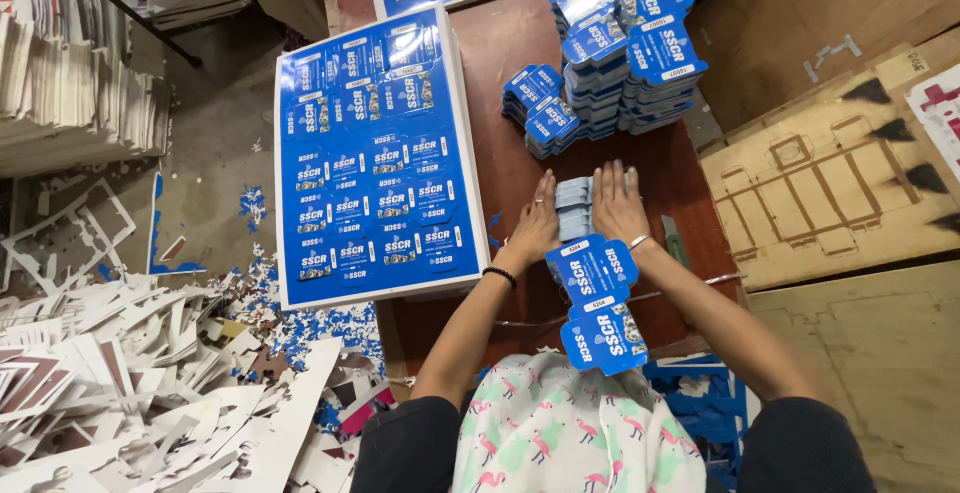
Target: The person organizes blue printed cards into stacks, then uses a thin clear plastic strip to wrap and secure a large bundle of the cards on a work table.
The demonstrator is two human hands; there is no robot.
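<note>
My left hand [537,221] and my right hand [617,203] press flat against the two sides of a small stack of blue die-cut cards [574,209] standing on edge on the brown table [510,48]. Both palms squeeze the stack between them. More of the same blue printed cards [596,298] lie fanned toward me, over my lap. A black band circles my left wrist, a thin bangle my right.
A pile of uncut blue printed sheets [368,153] lies left of my hands. Stacks of finished blue cards [610,58] stand at the far side. A green-handled cutter [674,240] rests by my right wrist. White card offcuts [130,383] cover the floor at left; wooden die boards [840,183] lie right.
</note>
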